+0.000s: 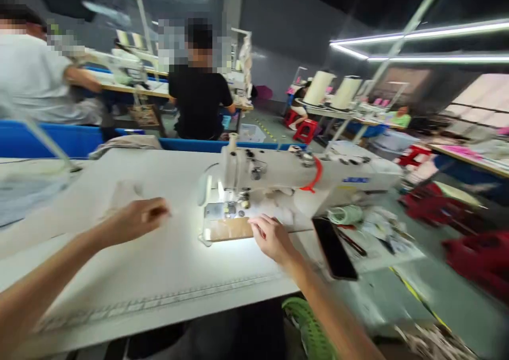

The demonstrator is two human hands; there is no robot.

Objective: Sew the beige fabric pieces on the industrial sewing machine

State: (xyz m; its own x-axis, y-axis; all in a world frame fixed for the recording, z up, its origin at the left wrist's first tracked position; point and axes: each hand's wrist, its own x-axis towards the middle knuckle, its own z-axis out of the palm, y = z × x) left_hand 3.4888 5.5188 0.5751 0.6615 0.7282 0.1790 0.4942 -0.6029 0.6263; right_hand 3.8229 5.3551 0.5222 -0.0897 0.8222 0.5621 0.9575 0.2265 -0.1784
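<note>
A white sewing machine (274, 168) stands on the pale table (170, 267), its lamp lighting the needle area. My right hand (272, 238) is at the front edge of the machine's tan bed plate (226, 229), fingertips pinched together. Whatever may be between them is too small to make out. To the left of the machine, my left hand (145, 218) hovers over the tabletop with its fingers curled in, blurred at the tips. I cannot make out anything in it. A pale piece of cloth (124, 193) lies just behind that hand.
Right of the machine lie a dark phone (334, 248), a coil of pale green cord (345, 214) and loose scraps. A printed ruler strip (159, 300) runs along the table's front. Two co-workers sit ahead, one in a black shirt (201, 100). Red stools (427, 209) stand at right.
</note>
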